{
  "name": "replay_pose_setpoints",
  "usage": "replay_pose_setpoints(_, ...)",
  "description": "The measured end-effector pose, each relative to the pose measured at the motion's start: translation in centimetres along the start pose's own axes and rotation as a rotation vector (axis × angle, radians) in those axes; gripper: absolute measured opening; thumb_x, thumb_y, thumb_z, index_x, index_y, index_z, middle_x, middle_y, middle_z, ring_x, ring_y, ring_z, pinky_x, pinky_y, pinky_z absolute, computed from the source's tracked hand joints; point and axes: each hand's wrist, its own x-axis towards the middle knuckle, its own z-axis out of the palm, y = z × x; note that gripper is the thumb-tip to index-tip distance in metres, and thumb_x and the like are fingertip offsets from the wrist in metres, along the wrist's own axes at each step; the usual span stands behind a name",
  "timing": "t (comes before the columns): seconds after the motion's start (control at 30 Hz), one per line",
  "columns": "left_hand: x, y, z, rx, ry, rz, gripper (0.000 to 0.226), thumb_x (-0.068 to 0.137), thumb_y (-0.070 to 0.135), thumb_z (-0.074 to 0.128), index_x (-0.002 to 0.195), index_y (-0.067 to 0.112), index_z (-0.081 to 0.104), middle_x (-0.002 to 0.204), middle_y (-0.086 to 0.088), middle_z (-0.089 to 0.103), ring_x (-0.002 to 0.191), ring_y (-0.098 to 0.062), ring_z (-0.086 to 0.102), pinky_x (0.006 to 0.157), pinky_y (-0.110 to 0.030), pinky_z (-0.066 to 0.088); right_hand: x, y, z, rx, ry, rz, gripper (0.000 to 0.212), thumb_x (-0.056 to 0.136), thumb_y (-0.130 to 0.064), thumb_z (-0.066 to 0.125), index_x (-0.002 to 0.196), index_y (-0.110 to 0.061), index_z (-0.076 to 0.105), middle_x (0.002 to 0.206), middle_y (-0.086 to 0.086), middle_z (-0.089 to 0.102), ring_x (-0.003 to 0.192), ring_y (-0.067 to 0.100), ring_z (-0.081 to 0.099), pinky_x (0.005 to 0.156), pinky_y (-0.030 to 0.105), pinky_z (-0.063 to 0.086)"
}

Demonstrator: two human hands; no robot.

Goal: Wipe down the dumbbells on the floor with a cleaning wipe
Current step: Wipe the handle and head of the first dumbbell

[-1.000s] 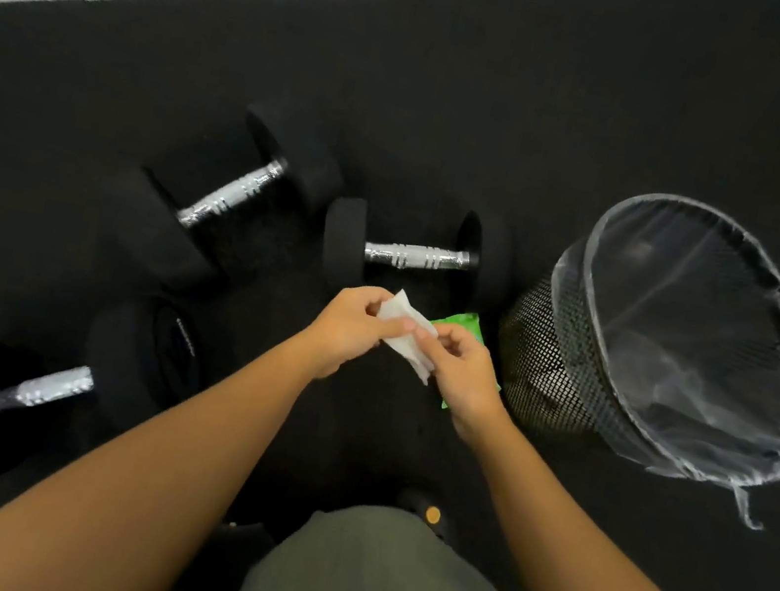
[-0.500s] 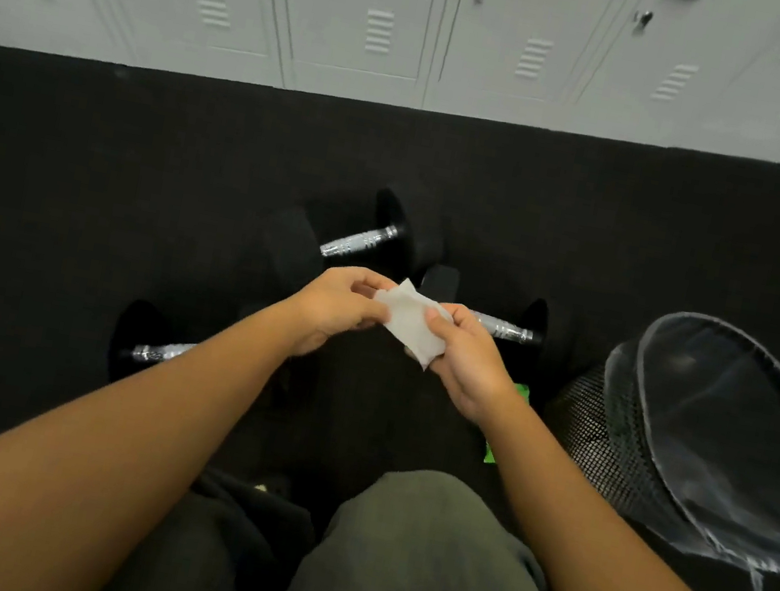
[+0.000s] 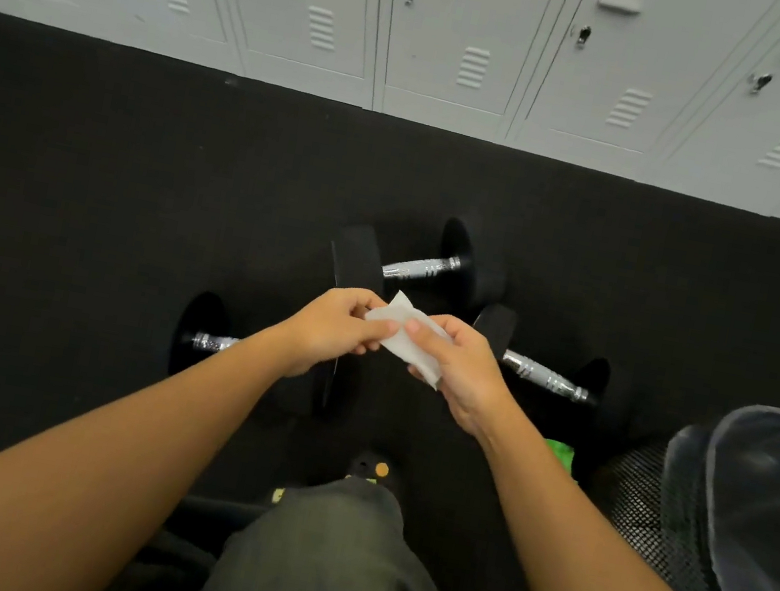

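Together, left hand (image 3: 335, 330) and right hand (image 3: 463, 368) around wipe (image 3: 396, 313).

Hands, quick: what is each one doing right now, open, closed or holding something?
The left hand: closed, its fingers pinching the white wipe.
The right hand: closed, its fingers holding the same wipe at the other end.

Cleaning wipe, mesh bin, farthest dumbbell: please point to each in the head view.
cleaning wipe (image 3: 408, 353): head view, on its white middle part.
mesh bin (image 3: 633, 499): head view, on its mesh wall.
farthest dumbbell (image 3: 421, 268): head view, on its metal handle.
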Motion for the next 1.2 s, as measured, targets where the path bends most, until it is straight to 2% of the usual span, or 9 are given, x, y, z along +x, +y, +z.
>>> replay_pose_setpoints(0.23, -0.8, -2.3, -4.6, 0.026, 0.145, -0.015, 0.014, 0.094, 0.013, 0.052, 0.1, 0.011, 0.065, 0.082, 0.001, 0.063, 0.076, -0.007, 0.058, 0.072, -0.018, 0.049, 2.3, -0.1, 4.6, 0.001, -0.177, 0.084, 0.03, 0.091, -0.026, 0.058, 0.109, -0.002, 0.055, 0.091, 0.008, 0.07, 0.072, 0.016, 0.068, 0.058, 0.022, 0.055)
replay_pose_setpoints(0.43, -1.2, -7.0, -9.9, -0.027, 0.27, -0.094, 0.015, 0.091, 0.003, 0.051, 0.1, 0.009, 0.061, 0.078, 0.004, 0.058, 0.07, -0.006, 0.055, 0.066, -0.016, 0.047, 6.0, 1.7, 11.0, -0.107, -0.251, 0.133, 0.018, 0.089, -0.022, 0.062, 0.1, -0.009, 0.056, 0.095, 0.009, 0.067, 0.065, 0.013, 0.065, 0.053, 0.02, 0.05)
replay_pose_setpoints(0.6, -1.0, -12.3, -14.5, -0.108, 0.254, -0.21, 0.014, 0.085, 0.004, 0.05, 0.092, 0.001, 0.062, 0.088, -0.007, 0.059, 0.083, -0.016, 0.057, 0.087, -0.036, 0.052, 9.1, 3.3, 16.3, -0.068, -0.357, 0.218, 0.017, 0.085, -0.011, 0.066, 0.102, -0.013, 0.066, 0.088, 0.001, 0.069, 0.073, 0.008, 0.062, 0.058, 0.018, 0.05)
replay_pose_setpoints(0.73, -0.6, -15.9, -15.9, -0.319, 0.278, -0.174, 0.01, 0.091, 0.015, 0.053, 0.09, 0.009, 0.061, 0.083, 0.002, 0.061, 0.077, -0.006, 0.058, 0.063, -0.011, 0.049, 11.6, 5.1, 19.7, -0.049, -0.407, 0.255, 0.019, 0.087, -0.01, 0.063, 0.105, -0.014, 0.066, 0.099, 0.004, 0.068, 0.09, 0.014, 0.063, 0.065, 0.022, 0.053)
replay_pose_setpoints(0.8, 0.0, -17.4, -16.2, -0.329, 0.371, -0.115, 0.014, 0.091, 0.02, 0.057, 0.078, 0.016, 0.058, 0.076, 0.005, 0.058, 0.071, -0.005, 0.054, 0.062, -0.013, 0.046, 12.4, 5.7, 20.7, 0.008, -0.406, 0.268, 0.021, 0.089, -0.005, 0.057, 0.108, -0.011, 0.062, 0.105, 0.008, 0.066, 0.096, 0.018, 0.064, 0.074, 0.028, 0.058)
replay_pose_setpoints(0.87, 0.6, -18.6, -16.8, -0.231, 0.466, -0.055, 0.017, 0.088, 0.021, 0.062, 0.072, 0.02, 0.057, 0.072, 0.007, 0.056, 0.067, -0.006, 0.051, 0.064, -0.018, 0.042, 13.1, 6.1, 21.4, 0.041, -0.413, 0.255, 0.021, 0.089, -0.001, 0.054, 0.107, -0.01, 0.06, 0.109, 0.011, 0.064, 0.099, 0.021, 0.064, 0.08, 0.03, 0.058)
replay_pose_setpoints(1.07, 1.7, -19.9, -18.5, 0.084, 0.578, 0.045, 0.019, 0.083, 0.027, 0.067, 0.067, 0.025, 0.058, 0.076, 0.01, 0.058, 0.07, -0.003, 0.055, 0.068, -0.017, 0.042, 15.0, 6.8, 20.8, 0.011, -0.412, 0.191, 0.024, 0.091, 0.003, 0.051, 0.113, -0.007, 0.055, 0.108, 0.008, 0.064, 0.097, 0.02, 0.065, 0.076, 0.028, 0.059)
replay_pose_setpoints(1.13, 1.7, -21.0, -19.2, 0.281, 0.64, 0.085, 0.01, 0.084, 0.029, 0.065, 0.078, 0.024, 0.059, 0.091, 0.009, 0.055, 0.085, -0.006, 0.055, 0.08, -0.024, 0.043, 15.8, 7.0, 20.2, -0.047, -0.366, 0.169, 0.021, 0.092, 0.003, 0.05, 0.106, -0.011, 0.057, 0.111, 0.009, 0.062, 0.1, 0.022, 0.063, 0.076, 0.03, 0.059)
replay_pose_setpoints(1.2, 1.6, -22.4, -19.9, 0.538, 0.546, 0.096, 0.032, 0.083, 0.039, 0.065, 0.109, 0.021, 0.059, 0.12, 0.002, 0.052, 0.115, -0.016, 0.049, 0.101, -0.036, 0.039, 16.9, 7.7, 19.7, -0.195, -0.306, 0.124, 0.023, 0.094, 0.002, 0.047, 0.108, -0.011, 0.059, 0.118, 0.012, 0.059, 0.108, 0.025, 0.06, 0.078, 0.03, 0.058)
